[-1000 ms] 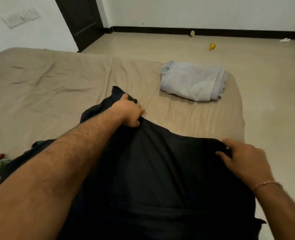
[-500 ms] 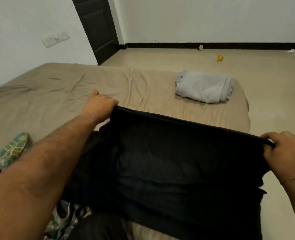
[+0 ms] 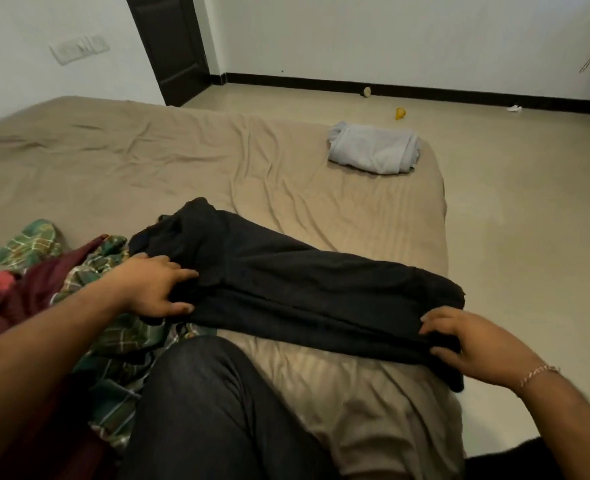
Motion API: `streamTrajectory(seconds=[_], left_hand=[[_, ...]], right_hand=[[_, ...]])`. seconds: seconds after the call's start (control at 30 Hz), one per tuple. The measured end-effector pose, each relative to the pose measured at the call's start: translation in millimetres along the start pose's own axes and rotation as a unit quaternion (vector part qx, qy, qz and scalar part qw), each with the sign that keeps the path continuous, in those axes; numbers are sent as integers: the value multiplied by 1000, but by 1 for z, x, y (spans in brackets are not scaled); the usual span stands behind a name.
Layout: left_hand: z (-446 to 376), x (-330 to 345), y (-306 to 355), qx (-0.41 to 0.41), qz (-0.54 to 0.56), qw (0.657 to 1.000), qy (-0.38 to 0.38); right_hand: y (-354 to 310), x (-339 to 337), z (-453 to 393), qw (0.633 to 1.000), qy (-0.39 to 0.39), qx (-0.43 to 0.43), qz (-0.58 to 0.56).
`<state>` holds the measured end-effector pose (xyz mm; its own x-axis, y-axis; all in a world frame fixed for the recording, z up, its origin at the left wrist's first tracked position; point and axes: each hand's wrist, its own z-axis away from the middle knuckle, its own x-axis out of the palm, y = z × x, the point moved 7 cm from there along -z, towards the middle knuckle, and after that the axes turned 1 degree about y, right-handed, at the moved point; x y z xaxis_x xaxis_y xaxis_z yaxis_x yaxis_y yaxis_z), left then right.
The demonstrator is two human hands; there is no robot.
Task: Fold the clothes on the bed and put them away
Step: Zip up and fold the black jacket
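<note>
1. The black garment [image 3: 304, 292] lies folded lengthwise across the bed [image 3: 148, 161], in front of the knee
2. Left hand [image 3: 148, 289] rests flat on one end, fingers spread; right hand [image 3: 473, 344] pinches the other
3. Keep edges aligned, smooth creases, then fold the ends together
</note>
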<state>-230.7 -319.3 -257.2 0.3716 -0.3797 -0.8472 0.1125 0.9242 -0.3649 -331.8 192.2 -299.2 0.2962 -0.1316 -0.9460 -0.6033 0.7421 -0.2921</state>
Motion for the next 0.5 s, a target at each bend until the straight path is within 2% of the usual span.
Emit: streamTrajectory(seconds=[0.03, 0.1, 0.2, 0.27, 0.33, 0.4, 0.5], left_hand=[[-1, -4, 1, -18, 36, 999, 13], [1, -29, 11, -30, 112, 989, 94], [-4, -76, 45, -21, 199, 964, 178], [-10, -105, 86, 12, 275, 939, 208], [-16, -122, 134, 55, 349, 913, 205], [-25, -126, 185, 104, 359, 908, 191], [-40, -116, 255, 184, 326, 913, 161]], right_hand=[[-2, 2, 5, 1000, 1, 7, -15], [-1, -6, 18, 993, 78, 53, -72], [8, -19, 24, 960, 186, 152, -145], [16, -21, 15, 943, 188, 206, -180], [22, -24, -1, 925, 182, 239, -231], [28, -24, -17, 916, 184, 252, -252], [37, -9, -33, 944, 123, 236, -194]])
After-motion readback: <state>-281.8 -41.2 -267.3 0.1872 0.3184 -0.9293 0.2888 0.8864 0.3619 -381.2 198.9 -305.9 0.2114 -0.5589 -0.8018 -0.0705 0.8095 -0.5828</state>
